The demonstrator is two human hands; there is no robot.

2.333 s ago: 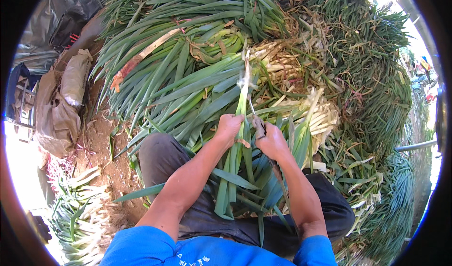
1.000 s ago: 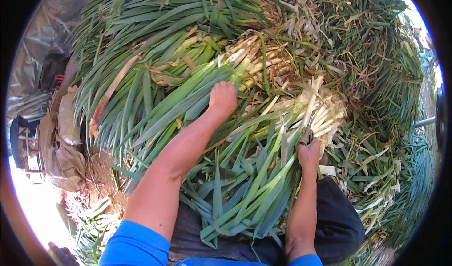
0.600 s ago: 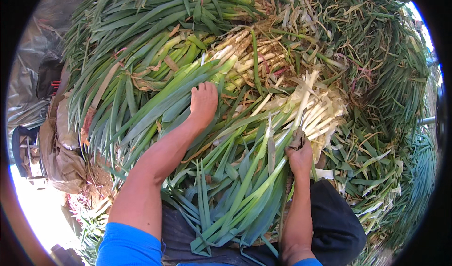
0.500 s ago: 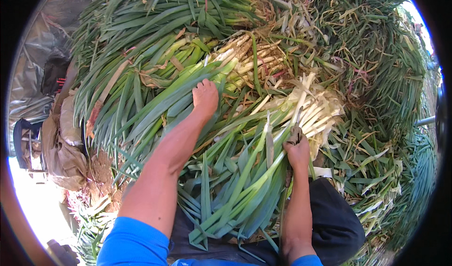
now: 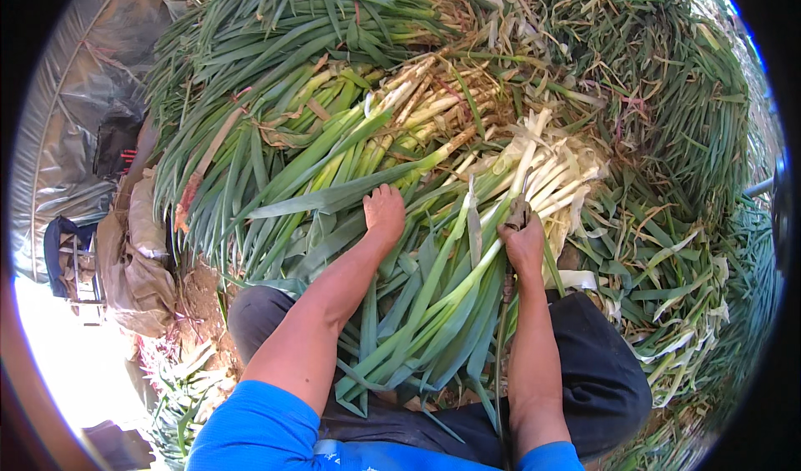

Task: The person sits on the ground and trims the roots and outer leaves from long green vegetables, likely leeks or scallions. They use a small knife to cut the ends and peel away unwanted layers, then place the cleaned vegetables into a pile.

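My left hand is closed at the leaves of a long green onion, whose dirty root end points up and to the right. My fingertips are partly hidden by the leaves. My right hand is wrapped around a small dark air gun with a hose running down toward my lap. Under and beside that hand lies a bundle of peeled green onions, white stems up and to the right, green leaves across my legs. Unpeeled green onions with soil-brown stems lie beyond my left hand.
A large heap of green onions rises at the far left, and a mound of leaves stands at the right. Stripped leaves lie beside my right knee. Brown sacks and grey plastic sheeting are at the left.
My left hand has moved slightly toward me and right, and the green onion at it has shifted the same way. My right hand stays over the peeled bundle, the air gun's thin nozzle now less visible.
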